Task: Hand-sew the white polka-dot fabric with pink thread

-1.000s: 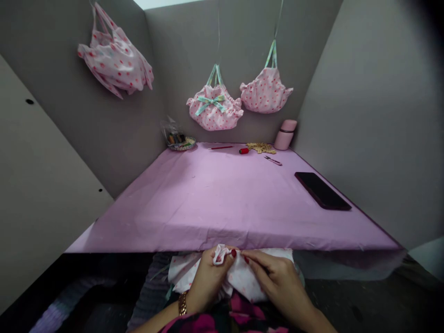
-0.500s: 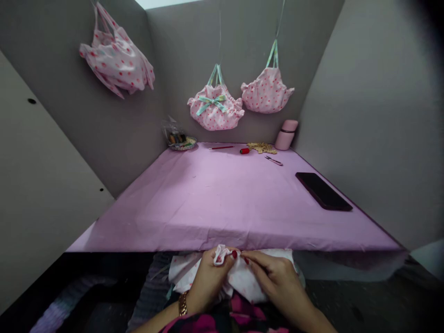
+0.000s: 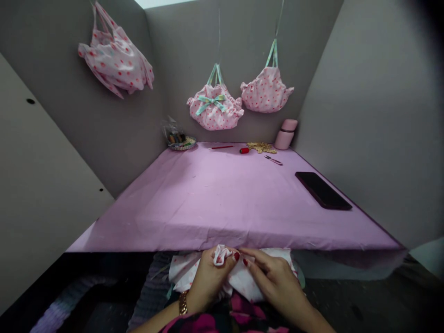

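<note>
Both my hands work below the near edge of the table, over my lap. My left hand (image 3: 208, 277) is closed, pinching a bunched fold of white fabric with pink dots (image 3: 239, 280) between thumb and fingers. My right hand (image 3: 275, 280) rests on the same fabric with its fingertips pinched together right beside the left thumb; whatever it holds is too small to make out. The fabric spreads out under both hands. A gold bracelet sits on my left wrist.
A pink-covered table (image 3: 225, 203) fills the booth between grey walls. On it lie a dark phone (image 3: 323, 190), small snips (image 3: 273, 160), a red spool (image 3: 244, 150), a red pencil (image 3: 220, 147), a pink flask (image 3: 286, 134) and a basket of supplies (image 3: 179, 139). Three dotted fabric bags (image 3: 215, 106) hang on the walls.
My right hand has shifted slightly left, bringing its fingertips closer to the left thumb. The left hand and fabric stay put.
</note>
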A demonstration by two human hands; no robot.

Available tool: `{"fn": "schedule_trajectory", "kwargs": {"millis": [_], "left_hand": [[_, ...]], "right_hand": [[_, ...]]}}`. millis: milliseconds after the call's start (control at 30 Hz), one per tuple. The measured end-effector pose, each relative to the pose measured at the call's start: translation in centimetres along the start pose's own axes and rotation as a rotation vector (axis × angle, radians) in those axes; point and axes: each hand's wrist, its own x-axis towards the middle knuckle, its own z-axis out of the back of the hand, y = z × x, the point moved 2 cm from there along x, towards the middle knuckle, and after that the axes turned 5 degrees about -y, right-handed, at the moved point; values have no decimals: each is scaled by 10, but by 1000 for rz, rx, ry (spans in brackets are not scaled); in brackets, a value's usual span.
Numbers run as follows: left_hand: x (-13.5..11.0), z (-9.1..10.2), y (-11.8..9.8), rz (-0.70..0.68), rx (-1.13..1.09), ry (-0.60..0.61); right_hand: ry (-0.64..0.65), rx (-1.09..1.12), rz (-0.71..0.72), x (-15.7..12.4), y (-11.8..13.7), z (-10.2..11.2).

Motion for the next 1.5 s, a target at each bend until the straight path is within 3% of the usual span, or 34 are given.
{"fn": "schedule_trajectory", "kwargs": {"millis": [167,500,733,1267,1500], "left_hand": [[0,1,2,-6,25,19],[2,0,5,32,-52,0],[3,-1,3,14,18,1],[-1,0,-7,-175,303,11],[3,2,0,-96,239,5]], "right_hand": [[18,106,11,0,2,1],[-11,116,-27,-2,4,2],[-18,106,-43,-1,1,2],[29,88,-64,-1,-2,0],[24,160,-38,-1,0,1]]}}
